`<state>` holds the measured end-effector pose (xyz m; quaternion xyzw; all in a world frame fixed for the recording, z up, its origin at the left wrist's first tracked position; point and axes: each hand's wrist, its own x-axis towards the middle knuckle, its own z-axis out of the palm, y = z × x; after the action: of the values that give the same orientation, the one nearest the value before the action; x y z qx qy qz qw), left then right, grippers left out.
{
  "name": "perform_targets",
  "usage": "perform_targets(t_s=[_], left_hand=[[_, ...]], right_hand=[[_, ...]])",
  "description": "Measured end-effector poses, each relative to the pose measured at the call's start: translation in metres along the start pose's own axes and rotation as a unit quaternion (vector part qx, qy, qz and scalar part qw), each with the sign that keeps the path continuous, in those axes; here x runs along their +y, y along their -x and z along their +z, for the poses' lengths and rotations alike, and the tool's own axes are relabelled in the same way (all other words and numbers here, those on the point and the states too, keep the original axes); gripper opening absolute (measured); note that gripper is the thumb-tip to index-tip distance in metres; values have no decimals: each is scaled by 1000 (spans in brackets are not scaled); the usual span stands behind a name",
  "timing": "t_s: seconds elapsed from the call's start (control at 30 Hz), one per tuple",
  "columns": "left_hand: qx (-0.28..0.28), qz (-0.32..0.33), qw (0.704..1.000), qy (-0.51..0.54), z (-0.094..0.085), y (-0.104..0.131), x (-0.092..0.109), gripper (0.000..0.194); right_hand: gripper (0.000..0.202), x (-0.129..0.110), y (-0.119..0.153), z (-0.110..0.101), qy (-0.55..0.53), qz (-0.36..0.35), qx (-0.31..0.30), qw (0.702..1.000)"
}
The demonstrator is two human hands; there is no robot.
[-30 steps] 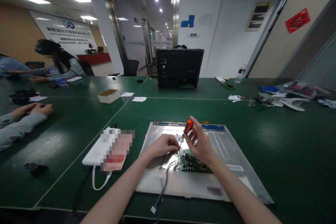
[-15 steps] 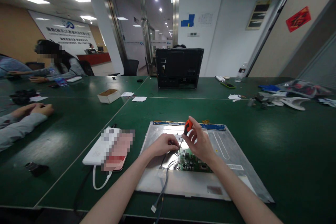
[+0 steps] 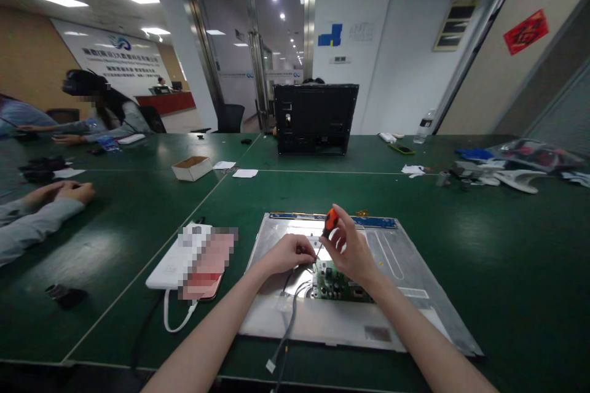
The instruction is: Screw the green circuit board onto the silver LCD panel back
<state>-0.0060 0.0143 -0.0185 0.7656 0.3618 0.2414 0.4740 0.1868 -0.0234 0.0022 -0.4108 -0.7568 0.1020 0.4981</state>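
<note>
My right hand [image 3: 353, 249] is closed on a screwdriver [image 3: 330, 222] with an orange and black handle. The screwdriver is tilted, and its thin shaft points down at the upper left corner of a green circuit board [image 3: 334, 285]. Beside that tip, the fingers of my left hand [image 3: 292, 253] are pinched together; what they hold, if anything, is hidden. Under both hands a silver metal display panel [image 3: 318, 325] lies flat, with a blue strip board [image 3: 375, 221] along its far edge. A grey cable [image 3: 292, 316] runs from the board's left side over the panel's near edge.
Left of the panel lie a white power bank [image 3: 170, 264] and a pink phone [image 3: 209, 267]. A black monitor housing [image 3: 316, 120] stands across the green table, near an open carton [image 3: 192, 168]. Another person's hands [image 3: 69, 194] rest at the left. Loose parts [image 3: 482, 173] lie at right.
Both hands and the screwdriver stay in nearly the same place. The whole view has shifted very slightly.
</note>
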Motion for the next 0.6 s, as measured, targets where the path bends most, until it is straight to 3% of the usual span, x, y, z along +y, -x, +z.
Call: perform_targets(t_s=[0.6], left_hand=[[-1, 5, 1000, -9, 0, 1, 1, 11]], right_hand=[[78, -2, -1, -1, -3, -7, -12, 1000]])
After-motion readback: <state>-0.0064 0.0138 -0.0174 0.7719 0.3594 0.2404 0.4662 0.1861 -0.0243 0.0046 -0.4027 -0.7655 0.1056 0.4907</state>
